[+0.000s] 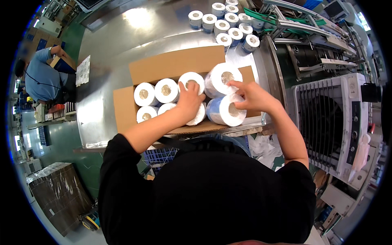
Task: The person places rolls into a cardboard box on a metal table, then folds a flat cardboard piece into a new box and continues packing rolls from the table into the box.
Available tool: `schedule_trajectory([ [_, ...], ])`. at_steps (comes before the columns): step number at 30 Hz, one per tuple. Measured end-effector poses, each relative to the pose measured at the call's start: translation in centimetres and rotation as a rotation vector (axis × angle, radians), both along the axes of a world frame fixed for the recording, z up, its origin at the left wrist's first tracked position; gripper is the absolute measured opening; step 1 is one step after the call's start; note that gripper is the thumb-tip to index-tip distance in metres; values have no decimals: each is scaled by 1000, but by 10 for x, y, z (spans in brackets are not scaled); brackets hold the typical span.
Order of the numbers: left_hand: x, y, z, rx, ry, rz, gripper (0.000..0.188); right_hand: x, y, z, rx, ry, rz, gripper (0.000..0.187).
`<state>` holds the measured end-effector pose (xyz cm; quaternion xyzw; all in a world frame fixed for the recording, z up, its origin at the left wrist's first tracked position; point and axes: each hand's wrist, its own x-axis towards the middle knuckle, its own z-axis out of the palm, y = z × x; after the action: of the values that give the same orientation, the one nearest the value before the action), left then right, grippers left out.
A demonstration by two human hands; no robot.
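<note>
A white, boxy, slatted fan unit [326, 126] stands at three o'clock; a brown, block-shaped, film-wrapped stack [59, 198] at eight.

Rolls [229, 116]: white is being shown on the ends, blue on some sides.
Box [177, 63]: plain brown is being shown.
Table [108, 53]: silvery grey is being broken by white glare.
Shirt [220, 196]: solid black is being worn.
Crate [162, 156]: a blue lattice is being seen.
Floor [87, 167]: plain green is being seen.

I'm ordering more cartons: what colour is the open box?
The box is brown; see the head view.
</note>
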<state>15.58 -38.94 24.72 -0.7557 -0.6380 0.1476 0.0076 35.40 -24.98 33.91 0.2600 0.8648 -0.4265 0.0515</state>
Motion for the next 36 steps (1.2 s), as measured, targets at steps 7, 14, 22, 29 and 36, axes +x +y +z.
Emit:
schedule_trajectory([
  [7,-4,2,-29,-72,-37,3,37,-12,-10,-37,239,-76,68,60],
  [14,1,-11,-22,-174,35,71,43,-34,-29,-1,303,-195,249,41],
  [22,-11,14,55,-416,-304,115,44,-49,-29,-101,384,-288,241,37],
  [29,18,11,-36,38,-543,-212,80,43,-6,-77,385,232,-933,45],
  [36,5,18,-30,-29,-695,-270,75,51,-14,-112,-616,529,-643,48],
])
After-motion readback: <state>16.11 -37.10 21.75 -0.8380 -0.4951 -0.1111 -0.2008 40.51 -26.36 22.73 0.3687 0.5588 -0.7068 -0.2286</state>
